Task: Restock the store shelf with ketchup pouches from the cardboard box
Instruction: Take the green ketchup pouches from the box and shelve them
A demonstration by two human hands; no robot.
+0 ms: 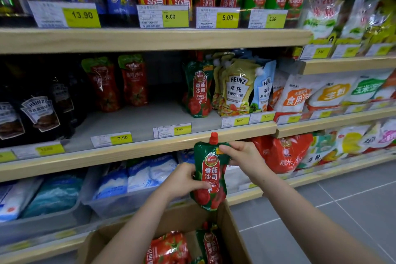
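Two hands hold one ketchup pouch [211,174] upright in the air, just in front of the wooden lip of the middle shelf [137,148] and above the open cardboard box [233,227]. On that shelf a broad bare stretch of grey board lies between two red pouches [120,83] standing far back on the left and a matching green-and-red ketchup pouch on the shelf [198,90] on the right. Yellow Heinz pouches [237,90] crowd just beside that one, and dark Heinz pouches [36,113] line the left end. Price tags [172,130] stand along the front edge. The left hand [182,180] grips the pouch's lower left side, thumb curled across the label. The right hand [244,154] pinches its upper right corner near the red cap [213,137]. More pouches lie in the box [169,248]. Both forearms reach up from below over the box.
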